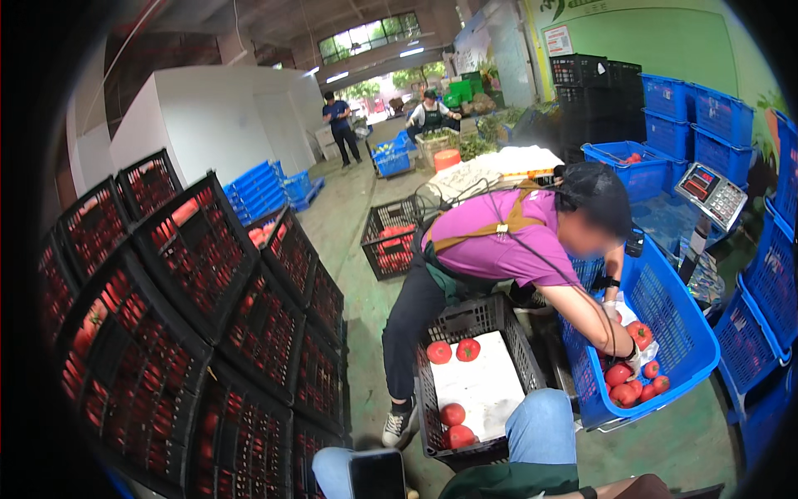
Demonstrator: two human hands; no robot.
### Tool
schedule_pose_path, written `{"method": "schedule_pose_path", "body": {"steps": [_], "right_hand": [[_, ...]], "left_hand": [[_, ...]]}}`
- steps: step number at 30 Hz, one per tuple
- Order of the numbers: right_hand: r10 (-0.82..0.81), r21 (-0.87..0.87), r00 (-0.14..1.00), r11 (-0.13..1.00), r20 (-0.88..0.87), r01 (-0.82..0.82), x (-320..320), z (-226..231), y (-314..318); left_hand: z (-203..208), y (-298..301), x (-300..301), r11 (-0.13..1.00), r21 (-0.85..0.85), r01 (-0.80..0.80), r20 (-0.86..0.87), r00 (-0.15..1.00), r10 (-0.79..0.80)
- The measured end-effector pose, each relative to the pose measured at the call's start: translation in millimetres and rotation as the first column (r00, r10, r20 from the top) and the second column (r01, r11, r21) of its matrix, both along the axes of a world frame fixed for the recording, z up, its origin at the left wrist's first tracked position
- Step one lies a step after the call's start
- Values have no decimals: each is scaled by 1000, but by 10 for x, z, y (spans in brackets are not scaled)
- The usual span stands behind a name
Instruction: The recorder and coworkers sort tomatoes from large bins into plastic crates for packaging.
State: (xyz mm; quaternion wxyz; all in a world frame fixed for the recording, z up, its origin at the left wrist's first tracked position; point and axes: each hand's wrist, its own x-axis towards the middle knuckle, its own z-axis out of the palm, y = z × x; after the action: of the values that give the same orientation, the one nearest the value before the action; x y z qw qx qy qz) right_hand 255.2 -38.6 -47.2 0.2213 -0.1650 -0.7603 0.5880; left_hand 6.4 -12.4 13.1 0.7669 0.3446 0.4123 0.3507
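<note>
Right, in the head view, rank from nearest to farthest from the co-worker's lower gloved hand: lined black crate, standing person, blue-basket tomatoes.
1. Blue-basket tomatoes, beside the gloved hand.
2. Lined black crate, left of it.
3. Standing person, background, upper left.

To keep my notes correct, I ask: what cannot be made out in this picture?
Head view:
Black rectangular phone: lower end, cut off by lower edge.
Dark plastic mesh crate: near right corner, hidden by a blue denim knee.
Grey digital scale: red readout, too small and blurred.
</note>
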Motion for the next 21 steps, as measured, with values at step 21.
{"method": "schedule_pose_path", "body": {"steps": [21], "right_hand": [[-238, -178, 959, 961, -157, 210, -141, -54, -317]], "left_hand": [[498, -176, -474, 864, -229, 448, -586, 646, -490]]}}
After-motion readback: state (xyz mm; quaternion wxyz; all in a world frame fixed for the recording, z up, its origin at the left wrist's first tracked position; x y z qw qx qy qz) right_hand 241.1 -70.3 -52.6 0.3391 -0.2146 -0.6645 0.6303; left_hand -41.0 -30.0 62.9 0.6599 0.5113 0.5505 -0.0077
